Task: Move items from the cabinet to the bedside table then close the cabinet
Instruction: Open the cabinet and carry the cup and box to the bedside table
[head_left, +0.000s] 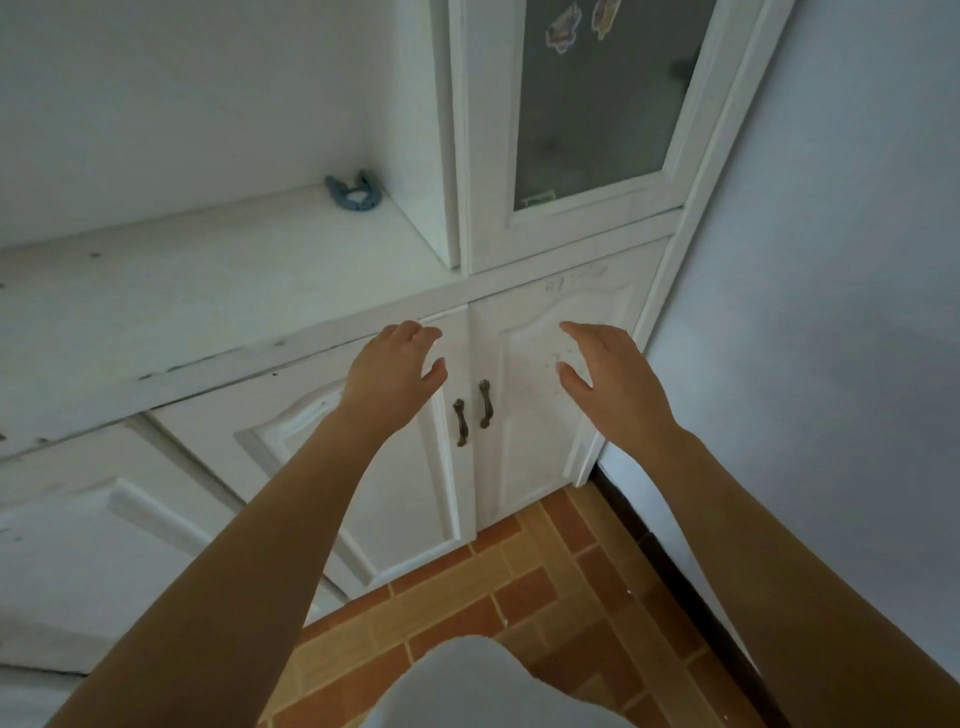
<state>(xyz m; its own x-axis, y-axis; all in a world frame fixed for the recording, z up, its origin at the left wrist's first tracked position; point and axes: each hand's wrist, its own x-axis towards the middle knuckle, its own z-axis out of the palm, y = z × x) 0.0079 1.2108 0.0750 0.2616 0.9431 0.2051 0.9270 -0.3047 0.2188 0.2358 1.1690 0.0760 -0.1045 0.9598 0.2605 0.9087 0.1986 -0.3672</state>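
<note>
A white lower cabinet fills the middle, with its left door and right door both closed. Two dark metal handles, the left handle and the right handle, sit side by side at the seam. My left hand hovers in front of the left door's top, fingers loosely spread, holding nothing. My right hand hovers in front of the right door, fingers relaxed and empty. Both hands are above the handles, one on each side. The cabinet's inside is hidden.
A white countertop runs along the left with a blue clip-like object at its back corner. An upper cabinet with a frosted glass door rises on the right. A pale wall stands at right; orange tiled floor lies below.
</note>
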